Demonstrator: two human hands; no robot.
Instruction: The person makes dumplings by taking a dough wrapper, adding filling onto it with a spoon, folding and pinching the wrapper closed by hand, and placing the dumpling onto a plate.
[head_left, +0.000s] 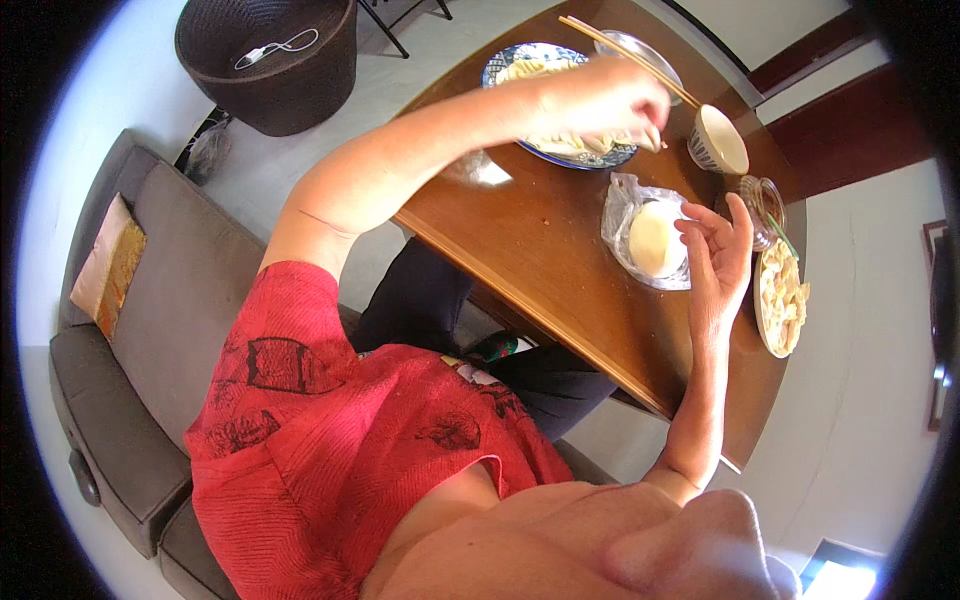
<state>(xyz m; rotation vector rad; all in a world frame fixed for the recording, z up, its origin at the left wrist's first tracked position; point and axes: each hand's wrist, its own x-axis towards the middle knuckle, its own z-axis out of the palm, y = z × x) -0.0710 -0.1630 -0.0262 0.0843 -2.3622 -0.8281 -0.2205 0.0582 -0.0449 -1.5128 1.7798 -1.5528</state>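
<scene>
My left hand (626, 105), blurred, reaches over a blue-and-white patterned plate (534, 52) of pale dumplings. Pinched at its fingertips is a small pale piece of dough, apparently a dumpling (651, 139), above the plate's near right rim. My right hand (721, 244) has its fingers apart, with nothing visible in it. The thumb and a fingertip are beside a round pale stack of what look like dumpling wrappers (654, 244); whether they touch it I cannot tell. That stack lies on a crumpled clear plastic bag (619, 214).
Wooden chopsticks (630, 56) extend across a metal bowl (652, 51) towards a patterned ceramic bowl (724, 142). Right of my right hand are a glass jar (766, 206) and a plate of dumplings (782, 300). The wooden table's edge (525, 311) runs before my legs; a sofa (187, 217) stands left.
</scene>
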